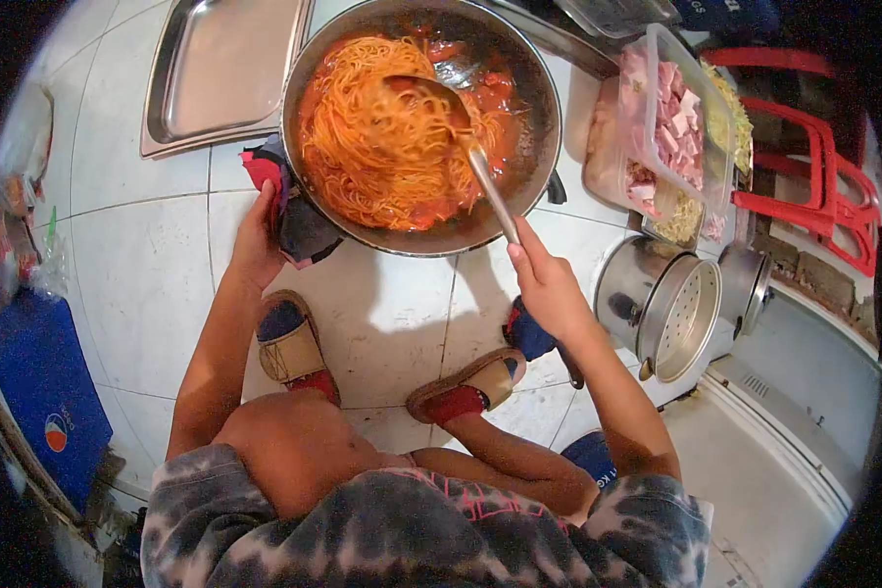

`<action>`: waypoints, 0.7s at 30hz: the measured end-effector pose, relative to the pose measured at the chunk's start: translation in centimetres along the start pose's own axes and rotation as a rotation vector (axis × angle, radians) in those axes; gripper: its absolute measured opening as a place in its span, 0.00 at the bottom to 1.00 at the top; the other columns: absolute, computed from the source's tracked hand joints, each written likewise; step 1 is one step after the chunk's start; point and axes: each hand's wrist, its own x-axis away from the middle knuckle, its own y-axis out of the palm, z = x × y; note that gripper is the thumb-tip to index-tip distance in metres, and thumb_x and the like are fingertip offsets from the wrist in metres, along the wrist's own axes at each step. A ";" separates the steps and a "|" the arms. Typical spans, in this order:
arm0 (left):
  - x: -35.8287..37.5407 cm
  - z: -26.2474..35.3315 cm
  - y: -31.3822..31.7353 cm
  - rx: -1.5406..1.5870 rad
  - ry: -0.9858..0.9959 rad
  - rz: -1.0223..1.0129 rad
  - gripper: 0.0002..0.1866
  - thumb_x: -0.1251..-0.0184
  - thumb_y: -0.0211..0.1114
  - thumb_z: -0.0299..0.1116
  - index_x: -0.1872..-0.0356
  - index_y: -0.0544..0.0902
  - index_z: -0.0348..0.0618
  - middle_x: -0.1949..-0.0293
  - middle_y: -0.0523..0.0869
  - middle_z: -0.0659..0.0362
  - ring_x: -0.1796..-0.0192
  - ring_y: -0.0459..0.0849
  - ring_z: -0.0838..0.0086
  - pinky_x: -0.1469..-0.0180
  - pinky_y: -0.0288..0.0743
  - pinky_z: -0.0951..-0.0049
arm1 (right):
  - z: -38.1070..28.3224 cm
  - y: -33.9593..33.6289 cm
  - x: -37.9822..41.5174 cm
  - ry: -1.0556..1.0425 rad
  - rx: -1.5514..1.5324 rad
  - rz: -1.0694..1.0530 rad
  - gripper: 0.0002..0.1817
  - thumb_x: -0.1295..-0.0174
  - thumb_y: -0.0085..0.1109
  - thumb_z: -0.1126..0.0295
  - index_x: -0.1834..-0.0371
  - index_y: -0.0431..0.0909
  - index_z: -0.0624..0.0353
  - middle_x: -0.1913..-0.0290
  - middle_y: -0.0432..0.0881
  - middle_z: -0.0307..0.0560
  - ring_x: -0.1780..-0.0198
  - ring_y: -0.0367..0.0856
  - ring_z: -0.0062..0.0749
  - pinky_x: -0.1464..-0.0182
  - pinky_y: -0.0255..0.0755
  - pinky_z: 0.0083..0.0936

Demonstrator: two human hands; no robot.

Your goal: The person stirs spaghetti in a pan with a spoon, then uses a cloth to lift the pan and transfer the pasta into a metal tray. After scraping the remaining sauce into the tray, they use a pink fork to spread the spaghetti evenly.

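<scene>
A large round pan (pixel 544 162) holds noodles (pixel 358 127) in red-orange sauce. My right hand (pixel 551 284) is closed around the handle of a metal ladle (pixel 488 186), whose bowl is among the noodles in the middle of the pan. At the pan's lower left edge, my left hand (pixel 257 240) grips a dark and red cloth (pixel 304 233), which lies against the pan's side. Part of that hand's fingers is hidden by the cloth.
An empty metal tray (pixel 167 108) sits left of the pan. To the right are a plastic container (pixel 678 127) of diced pink meat, steel pots (pixel 647 294) and a red plastic chair (pixel 813 176). A blue box (pixel 44 382) stands at left.
</scene>
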 end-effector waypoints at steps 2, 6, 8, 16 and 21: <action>0.1 0.0 0.1 0.001 0.000 -0.009 0.22 0.41 0.45 0.50 0.54 0.70 0.43 0.59 0.77 0.59 0.57 0.75 0.70 0.54 0.67 0.70 | -0.4 -0.2 0.9 -0.018 0.066 -0.009 0.20 0.40 0.38 0.61 0.45 0.57 0.55 0.80 0.72 0.65 0.75 0.73 0.56 0.73 0.65 0.41; 0.6 0.0 0.2 -0.014 -0.053 -0.058 0.22 0.40 0.43 0.50 0.55 0.71 0.43 0.60 0.77 0.59 0.60 0.76 0.71 0.63 0.71 0.68 | -0.1 0.0 2.6 -0.008 0.124 -0.026 0.21 0.41 0.39 0.62 0.45 0.56 0.54 0.81 0.72 0.62 0.76 0.73 0.55 0.73 0.64 0.42; 0.9 0.1 0.9 -0.078 -0.024 -0.020 0.23 0.40 0.42 0.51 0.56 0.71 0.43 0.62 0.78 0.59 0.63 0.78 0.72 0.69 0.72 0.67 | 0.2 0.1 3.6 -0.009 0.145 -0.026 0.21 0.41 0.39 0.62 0.44 0.56 0.54 0.82 0.71 0.62 0.77 0.72 0.54 0.74 0.63 0.42; 0.5 0.2 -0.1 -0.125 -0.081 -0.115 0.25 0.42 0.42 0.54 0.57 0.72 0.45 0.64 0.79 0.59 0.68 0.78 0.72 0.76 0.71 0.67 | 0.4 -0.9 8.2 -0.009 0.180 0.039 0.20 0.44 0.45 0.67 0.46 0.61 0.52 0.80 0.72 0.57 0.77 0.73 0.48 0.75 0.65 0.37; 0.5 0.2 -0.1 -0.124 -0.093 -0.117 0.25 0.42 0.42 0.55 0.56 0.72 0.45 0.62 0.78 0.59 0.63 0.77 0.72 0.74 0.71 0.65 | 2.4 0.2 7.5 -0.008 0.147 0.112 0.20 0.45 0.46 0.67 0.46 0.62 0.52 0.79 0.73 0.58 0.76 0.73 0.50 0.73 0.66 0.37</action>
